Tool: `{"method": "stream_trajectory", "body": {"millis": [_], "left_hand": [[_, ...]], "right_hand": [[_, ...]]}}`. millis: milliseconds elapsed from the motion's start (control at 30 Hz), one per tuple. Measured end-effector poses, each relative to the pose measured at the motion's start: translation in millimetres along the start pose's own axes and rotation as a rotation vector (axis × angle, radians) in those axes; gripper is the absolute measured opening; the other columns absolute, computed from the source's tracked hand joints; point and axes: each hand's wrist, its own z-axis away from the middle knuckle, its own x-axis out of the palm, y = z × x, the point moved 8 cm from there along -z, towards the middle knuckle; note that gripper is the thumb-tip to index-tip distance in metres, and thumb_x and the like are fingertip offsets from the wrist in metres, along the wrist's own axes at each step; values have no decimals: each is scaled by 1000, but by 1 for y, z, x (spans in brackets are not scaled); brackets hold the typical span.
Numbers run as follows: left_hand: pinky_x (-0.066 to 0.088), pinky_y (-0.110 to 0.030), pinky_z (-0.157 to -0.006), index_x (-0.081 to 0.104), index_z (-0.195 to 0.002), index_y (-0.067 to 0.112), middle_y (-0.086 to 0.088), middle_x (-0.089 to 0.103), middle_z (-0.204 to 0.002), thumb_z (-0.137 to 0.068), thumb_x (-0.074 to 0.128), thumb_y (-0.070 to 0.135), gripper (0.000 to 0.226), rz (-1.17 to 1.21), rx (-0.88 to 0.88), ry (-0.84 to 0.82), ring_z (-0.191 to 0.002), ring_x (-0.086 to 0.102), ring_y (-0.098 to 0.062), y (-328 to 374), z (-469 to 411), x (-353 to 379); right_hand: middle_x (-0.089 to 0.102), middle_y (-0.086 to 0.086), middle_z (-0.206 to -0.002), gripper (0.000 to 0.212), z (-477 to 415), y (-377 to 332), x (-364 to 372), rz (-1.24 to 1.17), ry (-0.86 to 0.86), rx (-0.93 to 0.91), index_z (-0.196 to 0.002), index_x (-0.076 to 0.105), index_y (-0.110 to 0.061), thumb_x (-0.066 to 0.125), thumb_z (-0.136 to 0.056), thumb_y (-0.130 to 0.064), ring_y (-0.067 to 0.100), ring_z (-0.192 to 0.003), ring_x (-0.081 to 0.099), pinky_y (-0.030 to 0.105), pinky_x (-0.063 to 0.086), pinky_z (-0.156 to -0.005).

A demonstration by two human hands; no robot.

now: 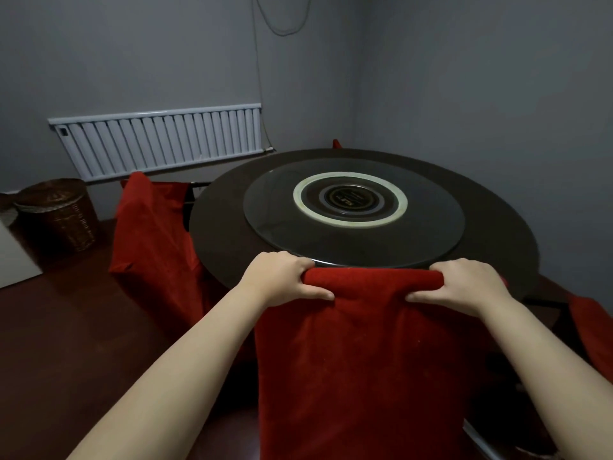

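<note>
A chair in a red fabric cover (368,360) stands against the near edge of a round dark table (219,207). My left hand (282,277) grips the left end of the chair back's top edge, fingers curled over the far side and thumb on the near side. My right hand (464,283) grips the right end of that top edge the same way. A glass turntable (272,207) with a pale ring lies on the table's middle.
Another red-covered chair (152,234) stands at the table's left, and a third red cover (593,333) shows at the right edge. A wicker basket (59,214) sits on the floor at the left, below a white wall radiator (159,141). Grey walls close in behind the table.
</note>
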Motion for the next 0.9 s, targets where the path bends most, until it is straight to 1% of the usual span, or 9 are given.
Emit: {"method": "stream_trajectory", "body": {"millis": [100, 200, 267, 367, 533, 633, 700, 800, 900], "left_hand": [[39, -29, -52, 56, -79, 29, 8, 61, -67, -52, 17, 102, 87, -10, 8, 21, -69, 62, -13, 9, -16, 6], [43, -29, -54, 60, -87, 30, 8, 65, -74, -51, 13, 102, 94, -17, 24, 23, -73, 63, -13, 17, -30, 12], [40, -29, -52, 58, -84, 29, 9, 64, -73, -51, 12, 102, 93, -7, 36, 17, -72, 62, -12, 23, -40, 16], [29, -28, -49, 49, -73, 27, 9, 59, -68, -51, 16, 101, 84, 1, 39, 18, -68, 59, -13, 27, -51, 18], [28, -28, -49, 46, -71, 27, 10, 58, -68, -52, 17, 100, 80, -1, 51, 15, -67, 56, -12, 34, -66, 24], [25, -28, -49, 40, -67, 28, 10, 54, -65, -52, 18, 99, 76, -2, 42, 13, -63, 47, -10, 35, -73, 25], [25, -28, -48, 38, -65, 27, 10, 51, -63, -52, 17, 99, 76, -6, 28, 23, -63, 48, -11, 34, -77, 25], [26, -28, -49, 45, -70, 26, 10, 56, -66, -51, 17, 99, 81, -6, 16, 30, -68, 57, -12, 37, -83, 26], [28, -28, -50, 49, -74, 26, 9, 60, -71, -51, 17, 99, 83, -3, 17, 4, -70, 60, -13, 38, -89, 28]], "right_hand": [[59, -17, -66, 88, 0, 16, 0, 3, 3, 28, -66, 58, -34, 20, -37, -107, 3, -67, 55, 27, 40, -56], [59, -17, -67, 89, 3, 31, 0, 21, 21, 52, -66, 58, -34, 17, -36, -108, 5, -67, 56, 27, 39, -54], [58, -17, -67, 89, 4, 40, -1, 37, 32, 71, -66, 58, -34, 17, -37, -108, 7, -67, 55, 26, 36, -52], [57, -17, -67, 89, 1, 49, -2, 59, 36, 89, -66, 57, -32, 18, -38, -107, 9, -66, 53, 26, 34, -52], [54, -17, -61, 89, -3, 61, 0, 78, 72, 98, -60, 54, -30, 17, -39, -107, 4, -57, 46, 24, 28, -48], [56, -17, -65, 89, -12, 67, 1, 71, 67, 96, -64, 56, -31, 18, -39, -107, 8, -62, 52, 26, 34, -51], [58, -16, -68, 89, -20, 71, 2, 54, 54, 86, -67, 58, -32, 19, -39, -107, 10, -67, 56, 28, 41, -57], [60, -17, -66, 88, -29, 79, 2, 19, 55, 77, -67, 60, -35, 19, -38, -107, 5, -66, 56, 27, 45, -58], [59, -18, -64, 87, -34, 85, 4, 3, 40, 69, -66, 60, -37, 19, -38, -108, 0, -62, 53, 24, 40, -52]]}}
